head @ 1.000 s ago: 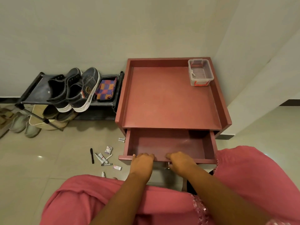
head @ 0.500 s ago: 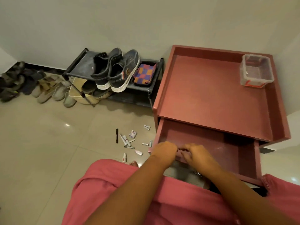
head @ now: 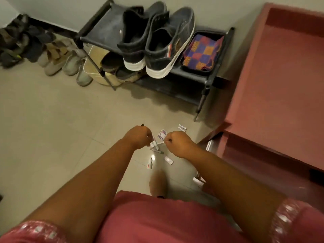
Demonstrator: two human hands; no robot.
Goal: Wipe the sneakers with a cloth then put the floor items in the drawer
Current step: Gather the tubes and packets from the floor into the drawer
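From my head view, I am on the second half of the job: gathering the floor items (head: 158,146) for the drawer (head: 249,155), which stands pulled out at my right, just beside the scatter. My left hand (head: 138,138) is curled down over the little tubes in the middle of the pile and seems to pinch one or two; a dark pen tip (head: 142,124) pokes out just past its knuckles. My right hand (head: 177,143) is curled too, pinching what looks like a thin white tube at its fingertips. A small printed packet (head: 162,134) lies between my hands, with more bits loose on the floor nearer my knees.

The sneakers (head: 157,41) sit on the shoe rack (head: 206,81), the checked cloth (head: 201,51) beside them.

Next, I judge, I must close firmly on these slippery pieces, lift, and swing right over the drawer.
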